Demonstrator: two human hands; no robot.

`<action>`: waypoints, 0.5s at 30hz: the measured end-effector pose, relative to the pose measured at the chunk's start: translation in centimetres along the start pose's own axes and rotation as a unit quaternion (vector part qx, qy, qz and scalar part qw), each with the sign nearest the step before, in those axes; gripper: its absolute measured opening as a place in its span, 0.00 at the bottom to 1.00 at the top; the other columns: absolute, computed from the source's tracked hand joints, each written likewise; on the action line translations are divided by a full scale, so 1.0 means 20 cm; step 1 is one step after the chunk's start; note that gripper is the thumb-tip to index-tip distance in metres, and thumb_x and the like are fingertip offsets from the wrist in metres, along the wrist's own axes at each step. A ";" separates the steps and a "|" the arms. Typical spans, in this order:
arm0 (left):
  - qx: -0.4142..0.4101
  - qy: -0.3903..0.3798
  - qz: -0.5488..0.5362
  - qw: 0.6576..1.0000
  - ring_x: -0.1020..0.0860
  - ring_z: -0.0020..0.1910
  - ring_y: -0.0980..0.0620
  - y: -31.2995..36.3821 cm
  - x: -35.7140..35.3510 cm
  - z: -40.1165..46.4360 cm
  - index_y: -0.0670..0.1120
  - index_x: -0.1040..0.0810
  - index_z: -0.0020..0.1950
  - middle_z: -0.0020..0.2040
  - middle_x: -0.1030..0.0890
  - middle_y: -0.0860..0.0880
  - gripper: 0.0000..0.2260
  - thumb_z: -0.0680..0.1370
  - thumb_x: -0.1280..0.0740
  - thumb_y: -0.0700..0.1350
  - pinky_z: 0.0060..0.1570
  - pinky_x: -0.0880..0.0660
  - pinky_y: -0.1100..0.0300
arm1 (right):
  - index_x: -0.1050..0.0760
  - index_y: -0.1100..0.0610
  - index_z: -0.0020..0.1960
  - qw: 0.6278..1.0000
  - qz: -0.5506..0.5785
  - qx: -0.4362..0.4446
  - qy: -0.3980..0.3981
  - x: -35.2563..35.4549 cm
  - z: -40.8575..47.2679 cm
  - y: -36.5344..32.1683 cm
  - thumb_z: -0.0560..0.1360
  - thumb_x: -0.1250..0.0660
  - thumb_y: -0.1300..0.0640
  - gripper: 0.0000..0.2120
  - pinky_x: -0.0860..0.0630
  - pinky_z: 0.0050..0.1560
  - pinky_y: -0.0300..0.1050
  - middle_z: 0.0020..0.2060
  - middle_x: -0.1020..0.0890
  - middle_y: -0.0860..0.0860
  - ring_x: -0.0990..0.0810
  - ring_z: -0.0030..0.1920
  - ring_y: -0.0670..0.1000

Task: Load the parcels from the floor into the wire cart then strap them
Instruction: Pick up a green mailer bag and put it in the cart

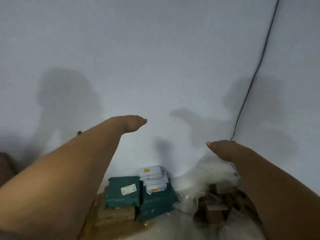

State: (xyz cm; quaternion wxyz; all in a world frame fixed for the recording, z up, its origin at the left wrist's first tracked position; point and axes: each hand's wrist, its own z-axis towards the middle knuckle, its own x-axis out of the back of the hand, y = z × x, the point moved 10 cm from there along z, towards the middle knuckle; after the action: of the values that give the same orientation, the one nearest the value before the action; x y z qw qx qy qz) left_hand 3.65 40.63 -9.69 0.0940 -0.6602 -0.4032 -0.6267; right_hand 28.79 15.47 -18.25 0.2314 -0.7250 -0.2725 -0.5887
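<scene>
Both my arms reach forward toward a white wall. My left hand (134, 122) is held out at centre, fingers pointing down and away, holding nothing. My right hand (223, 149) is lower on the right, fingers also hidden behind its back, empty. Below them on the floor against the wall lie parcels: a dark green parcel (122, 192) with a white label, a second green parcel (158, 198) beside it, a stack of white mailers (154, 177) on top, and brown cardboard boxes (115, 216) underneath. No wire cart or strap is in view.
A clear plastic bag (207, 181) covers brown wooden pieces (218, 205) at the right. A dark cable (258, 66) runs down the wall corner on the right. A brown object (5, 167) sits at the far left edge.
</scene>
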 end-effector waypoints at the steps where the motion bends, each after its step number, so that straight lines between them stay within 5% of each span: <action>1: 0.011 0.002 -0.005 1.000 0.43 0.78 0.49 -0.11 0.03 0.00 0.49 0.41 0.79 0.79 0.42 0.50 0.26 0.83 0.50 0.59 0.77 0.48 0.51 | 0.39 0.51 0.77 1.000 -0.002 0.012 -0.001 -0.01 0.06 -0.11 0.77 0.62 0.30 0.39 0.41 0.74 0.57 0.76 0.36 0.54 0.36 0.74 0.57; 7: 0.066 0.021 0.043 0.997 0.44 0.78 0.49 -0.68 0.13 0.02 0.45 0.42 0.79 0.79 0.43 0.48 0.25 0.85 0.52 0.55 0.77 0.49 0.52 | 0.39 0.48 0.77 0.997 -0.023 0.076 -0.012 -0.05 0.33 -0.71 0.74 0.64 0.27 0.41 0.41 0.73 0.59 0.76 0.36 0.53 0.37 0.74 0.58; 15: 0.119 0.024 0.040 0.992 0.47 0.79 0.49 -1.01 0.11 0.18 0.48 0.45 0.80 0.80 0.45 0.50 0.25 0.85 0.54 0.56 0.77 0.53 0.47 | 0.43 0.48 0.78 0.991 -0.059 0.119 -0.013 -0.07 0.63 -1.06 0.74 0.63 0.27 0.41 0.40 0.73 0.59 0.76 0.37 0.52 0.38 0.75 0.58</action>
State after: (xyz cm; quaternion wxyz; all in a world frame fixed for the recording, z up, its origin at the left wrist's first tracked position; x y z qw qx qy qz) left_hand -6.99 56.95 -16.13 0.2068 -0.6446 -0.4459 -0.5855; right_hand 23.66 39.43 -21.75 0.2775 -0.6826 -0.3855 -0.5553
